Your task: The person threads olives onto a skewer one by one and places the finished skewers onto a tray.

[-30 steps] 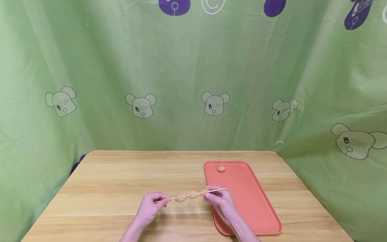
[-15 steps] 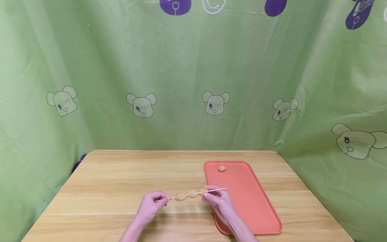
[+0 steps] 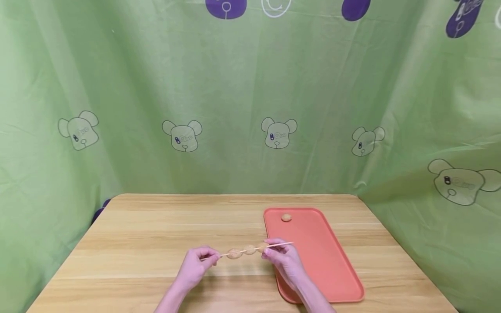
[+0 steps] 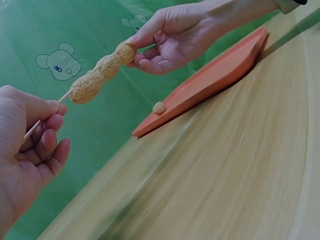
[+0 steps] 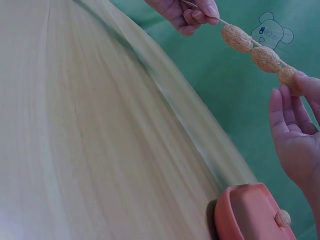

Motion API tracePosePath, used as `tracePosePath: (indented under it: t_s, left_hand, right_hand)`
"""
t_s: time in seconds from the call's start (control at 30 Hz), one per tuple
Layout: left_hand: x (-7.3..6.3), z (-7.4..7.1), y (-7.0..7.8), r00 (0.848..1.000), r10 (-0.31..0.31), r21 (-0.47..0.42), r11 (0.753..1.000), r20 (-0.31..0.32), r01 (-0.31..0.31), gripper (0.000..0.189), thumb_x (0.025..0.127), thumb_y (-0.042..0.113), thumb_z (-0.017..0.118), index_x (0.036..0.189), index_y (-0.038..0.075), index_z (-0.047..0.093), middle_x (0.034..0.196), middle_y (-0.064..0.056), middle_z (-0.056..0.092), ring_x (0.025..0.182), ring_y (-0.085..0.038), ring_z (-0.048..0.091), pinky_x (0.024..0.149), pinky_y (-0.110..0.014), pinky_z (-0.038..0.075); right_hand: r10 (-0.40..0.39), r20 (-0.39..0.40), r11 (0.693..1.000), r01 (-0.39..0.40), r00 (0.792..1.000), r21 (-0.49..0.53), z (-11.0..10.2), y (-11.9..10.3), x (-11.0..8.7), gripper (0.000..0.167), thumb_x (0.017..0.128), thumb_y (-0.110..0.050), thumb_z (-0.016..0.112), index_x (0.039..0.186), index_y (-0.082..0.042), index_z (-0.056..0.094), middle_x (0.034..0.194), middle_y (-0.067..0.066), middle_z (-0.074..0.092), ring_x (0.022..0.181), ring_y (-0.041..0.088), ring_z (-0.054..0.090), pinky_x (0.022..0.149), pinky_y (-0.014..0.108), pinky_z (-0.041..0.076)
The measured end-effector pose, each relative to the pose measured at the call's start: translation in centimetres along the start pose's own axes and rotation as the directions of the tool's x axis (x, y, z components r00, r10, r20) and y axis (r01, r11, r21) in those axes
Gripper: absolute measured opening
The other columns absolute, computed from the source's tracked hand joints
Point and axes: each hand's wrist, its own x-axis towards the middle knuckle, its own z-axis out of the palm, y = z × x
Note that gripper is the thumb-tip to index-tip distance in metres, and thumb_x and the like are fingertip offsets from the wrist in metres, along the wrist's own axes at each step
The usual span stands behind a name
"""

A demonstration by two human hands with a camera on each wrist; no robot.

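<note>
A thin wooden skewer (image 3: 282, 244) is held roughly level above the table, its bare pointed end to the right. Three tan, wrinkled balls sit on it: a left ball (image 4: 86, 87), a middle ball (image 5: 265, 59) and a right ball (image 5: 288, 80). My left hand (image 3: 197, 265) pinches the skewer's left end between thumb and fingers. With thumb and fingertips, my right hand (image 3: 286, 261) grips the right ball, partly covering it. Another tan ball (image 3: 286, 218) lies loose near the far left corner of the coral tray (image 3: 313, 256).
The tray lies on the right part of the wooden table (image 3: 156, 221), below and beside the right hand. Green printed curtains (image 3: 231, 169) hang behind and on both sides of the table.
My right hand and the right ball have shifted slightly left along the skewer, closer to the middle ball. The left hand's hold looks the same, and the tray and loose ball stay put.
</note>
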Motion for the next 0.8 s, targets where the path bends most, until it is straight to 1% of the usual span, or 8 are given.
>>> tracePosePath:
  t_s: [0.1, 0.3, 0.43, 0.57, 0.63, 0.73, 0.8]
  left_hand:
    - [-0.03, -0.12, 0.06, 1.0, -0.002, 0.004, 1.0, -0.001, 0.002, 0.012, 0.083, 0.002, 0.064, 0.087, -0.01, 0.065, 0.074, -0.019, 0.06, 0.067, -0.009, 0.056, 0.066, -0.027, 0.051]
    - [-0.23, -0.44, -0.17, 0.999, 0.001, 0.008, 1.0, 0.033, -0.001, 0.014, 0.083, 0.003, 0.064, 0.089, -0.009, 0.066, 0.08, -0.023, 0.062, 0.07, -0.01, 0.058, 0.068, -0.026, 0.051]
    - [-0.3, -0.6, -0.41, 0.999, 0.003, 0.022, 1.0, 0.038, -0.003, 0.015, 0.083, 0.005, 0.065, 0.092, -0.007, 0.068, 0.082, -0.021, 0.063, 0.071, -0.012, 0.059, 0.068, -0.024, 0.051]
    - [-0.33, -0.67, -0.47, 0.998, 0.013, 0.019, 1.0, 0.06, -0.014, 0.016, 0.084, 0.006, 0.064, 0.093, -0.007, 0.068, 0.083, -0.02, 0.063, 0.073, -0.014, 0.06, 0.069, -0.026, 0.052]
    - [-0.31, -0.66, -0.49, 0.997, 0.021, 0.009, 1.0, 0.069, -0.021, 0.016, 0.085, 0.005, 0.064, 0.093, -0.008, 0.067, 0.082, -0.02, 0.063, 0.072, -0.013, 0.06, 0.07, -0.028, 0.052]
    - [-0.29, -0.66, -0.44, 0.998, 0.03, 0.002, 1.0, 0.059, -0.03, 0.016, 0.085, 0.005, 0.063, 0.092, -0.009, 0.066, 0.08, -0.019, 0.062, 0.071, -0.01, 0.059, 0.069, -0.026, 0.052]
    - [-0.28, -0.67, -0.43, 0.999, 0.032, 0.0, 0.999, 0.044, -0.032, 0.015, 0.085, 0.005, 0.064, 0.091, -0.009, 0.066, 0.079, -0.018, 0.062, 0.07, -0.008, 0.058, 0.068, -0.024, 0.051]
  right_hand:
    - [-0.007, 0.009, 1.0, 0.007, 1.0, 0.002, 0.09, -0.03, 0.12, 0.025, 0.083, 0.012, 0.055, 0.099, -0.004, 0.063, 0.088, 0.005, 0.064, 0.078, 0.013, 0.062, 0.076, 0.026, 0.052]
    - [-0.006, 0.061, 1.0, 0.006, 0.998, -0.008, 0.02, -0.19, 0.05, 0.024, 0.084, 0.011, 0.054, 0.101, -0.003, 0.062, 0.09, 0.004, 0.063, 0.081, 0.012, 0.062, 0.078, 0.026, 0.051]
    - [0.003, 0.103, 1.0, -0.002, 0.995, -0.009, -0.21, -0.23, -0.09, 0.025, 0.087, 0.01, 0.051, 0.103, -0.004, 0.062, 0.09, 0.003, 0.062, 0.082, 0.013, 0.062, 0.08, 0.027, 0.051]
    - [-0.007, 0.134, 1.0, 0.007, 0.991, -0.001, -0.3, -0.24, 0.0, 0.028, 0.087, 0.011, 0.049, 0.103, -0.006, 0.063, 0.09, 0.004, 0.063, 0.082, 0.013, 0.063, 0.08, 0.026, 0.051]
    - [-0.016, 0.145, 1.0, 0.016, 0.989, 0.001, -0.31, -0.3, 0.12, 0.028, 0.087, 0.012, 0.049, 0.105, -0.005, 0.063, 0.091, 0.004, 0.063, 0.082, 0.013, 0.062, 0.079, 0.026, 0.051]
    - [-0.014, 0.158, 0.999, 0.019, 0.987, -0.03, -0.4, -0.48, 0.35, 0.028, 0.087, 0.011, 0.05, 0.112, 0.003, 0.058, 0.094, 0.005, 0.063, 0.084, 0.013, 0.062, 0.08, 0.026, 0.051]
    - [-0.009, 0.156, 0.997, 0.021, 0.988, -0.076, -0.62, -0.68, 0.48, 0.032, 0.086, 0.011, 0.051, 0.118, 0.012, 0.051, 0.1, 0.005, 0.063, 0.088, 0.012, 0.061, 0.081, 0.027, 0.05]
